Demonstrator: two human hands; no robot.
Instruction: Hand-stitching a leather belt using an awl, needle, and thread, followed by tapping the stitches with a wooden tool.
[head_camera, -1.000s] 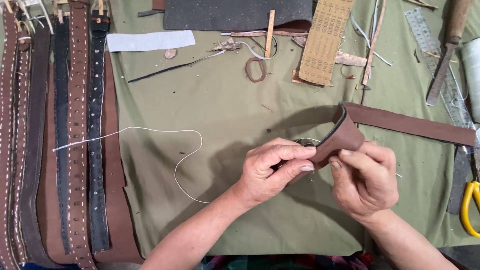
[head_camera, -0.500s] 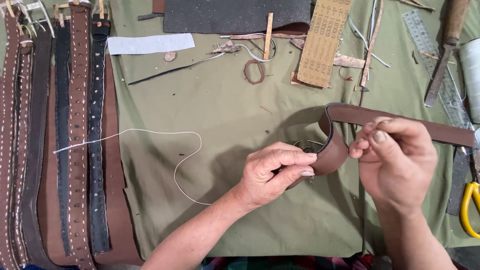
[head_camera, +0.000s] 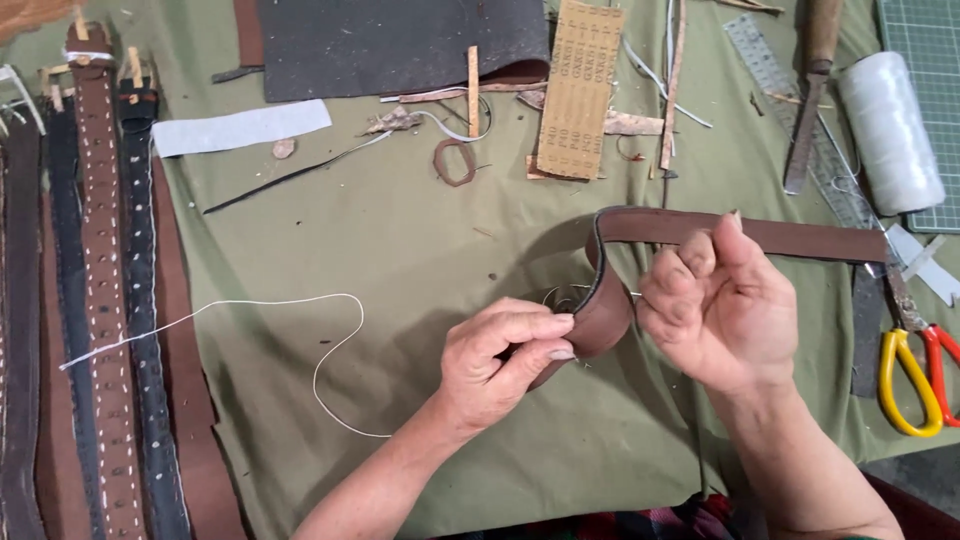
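While the left hand (head_camera: 500, 365) pinches the folded end of a brown leather strap (head_camera: 740, 232) between thumb and fingers, the right hand (head_camera: 725, 310) is just beside it, fingers curled and pinched together, but I cannot tell what it grips. From the fold, the strap lies on the green cloth (head_camera: 400, 250) toward the scissors (head_camera: 915, 370). A white thread (head_camera: 300, 300) lies left of the hands.

Stitched belts (head_camera: 100, 300), sandpaper strip (head_camera: 578, 90), thread spool (head_camera: 888, 130), scissors (head_camera: 912, 365), steel ruler (head_camera: 790, 120)
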